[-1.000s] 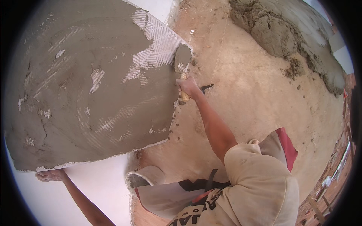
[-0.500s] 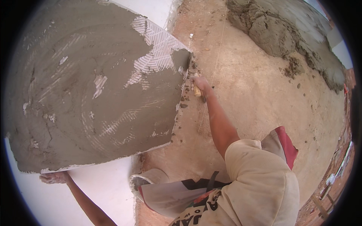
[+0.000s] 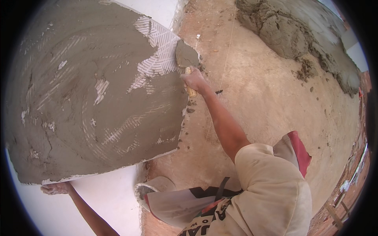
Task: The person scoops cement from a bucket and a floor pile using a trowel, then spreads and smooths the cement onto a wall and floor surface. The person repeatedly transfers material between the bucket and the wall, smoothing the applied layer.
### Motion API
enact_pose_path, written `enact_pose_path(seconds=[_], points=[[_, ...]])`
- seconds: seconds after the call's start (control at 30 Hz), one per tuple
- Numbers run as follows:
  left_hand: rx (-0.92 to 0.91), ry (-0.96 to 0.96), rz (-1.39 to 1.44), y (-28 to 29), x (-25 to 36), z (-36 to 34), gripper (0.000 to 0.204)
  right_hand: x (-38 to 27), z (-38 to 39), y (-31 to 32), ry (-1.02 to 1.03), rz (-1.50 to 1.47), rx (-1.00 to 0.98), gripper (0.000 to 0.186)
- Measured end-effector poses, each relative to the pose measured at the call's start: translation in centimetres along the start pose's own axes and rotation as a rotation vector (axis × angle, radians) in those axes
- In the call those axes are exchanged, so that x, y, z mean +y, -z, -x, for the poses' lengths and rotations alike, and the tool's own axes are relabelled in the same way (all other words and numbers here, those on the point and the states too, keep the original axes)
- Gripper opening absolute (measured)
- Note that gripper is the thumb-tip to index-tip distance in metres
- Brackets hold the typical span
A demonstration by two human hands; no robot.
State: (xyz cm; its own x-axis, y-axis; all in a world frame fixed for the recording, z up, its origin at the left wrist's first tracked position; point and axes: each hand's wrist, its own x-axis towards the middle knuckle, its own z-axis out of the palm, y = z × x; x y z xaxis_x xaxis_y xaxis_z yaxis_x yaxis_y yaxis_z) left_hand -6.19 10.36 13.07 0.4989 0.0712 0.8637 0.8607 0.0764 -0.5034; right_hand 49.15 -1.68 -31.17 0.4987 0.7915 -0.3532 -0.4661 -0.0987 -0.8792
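A large tile [image 3: 78, 110] lies face down across the left half, its ribbed white back [image 3: 155, 59] largely coated in grey mortar, with a bare patch near the upper right edge. My right hand [image 3: 193, 80] is closed round the wooden handle of a trowel [image 3: 186, 53]; the mortar-covered blade rests at the tile's right edge, beside that patch. My left hand [image 3: 55, 188] grips the tile's lower left edge from underneath, its fingertips partly showing.
A mound of wet mortar [image 3: 283, 35] spreads along the upper right over a dusty tan floor [image 3: 287, 102], crossed by a thin string line [image 3: 232, 31]. A pale bucket [image 3: 163, 183] lies below the tile, beside a white surface [image 3: 106, 196]. Debris lines the far right.
The trowel and my right hand went right and down off the edge half a second ago, then came back up and left. The tile and left hand sit slightly lower than one second ago.
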Motion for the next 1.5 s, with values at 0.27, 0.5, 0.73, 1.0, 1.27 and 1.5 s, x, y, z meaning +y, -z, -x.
enact_pose_path(seconds=[0.27, 0.5, 0.73, 1.0, 1.27, 1.5], points=[[0.001, -0.05, 0.088, -1.7, -0.9, -0.3, 0.084, 1.6, 2.8, 0.0, 0.018, -0.194, 0.108, 0.023], [-0.025, 0.008, 0.056, -1.2, -0.2, 0.4, 0.085, 10.4, -1.4, 4.3, -0.193, -0.266, 0.066, 0.007], [-0.049, 0.02, 0.047, -1.1, -0.3, 0.6, 0.094, 6.4, 1.2, 0.1, -0.113, -0.286, -0.059, 0.011], [0.041, -0.07, 0.015, -1.8, -0.8, 0.2, 0.086, -2.0, 9.1, -8.5, 0.229, 0.306, 0.075, 0.045], [-0.055, 0.033, 0.074, -1.0, 0.4, 0.4, 0.091, 2.1, 5.8, -8.1, 0.151, 0.176, 0.171, 0.047], [0.041, -0.024, 0.053, -0.8, 0.0, 0.3, 0.081, -2.1, 12.0, -10.9, 0.18, 0.284, 0.023, 0.054]])
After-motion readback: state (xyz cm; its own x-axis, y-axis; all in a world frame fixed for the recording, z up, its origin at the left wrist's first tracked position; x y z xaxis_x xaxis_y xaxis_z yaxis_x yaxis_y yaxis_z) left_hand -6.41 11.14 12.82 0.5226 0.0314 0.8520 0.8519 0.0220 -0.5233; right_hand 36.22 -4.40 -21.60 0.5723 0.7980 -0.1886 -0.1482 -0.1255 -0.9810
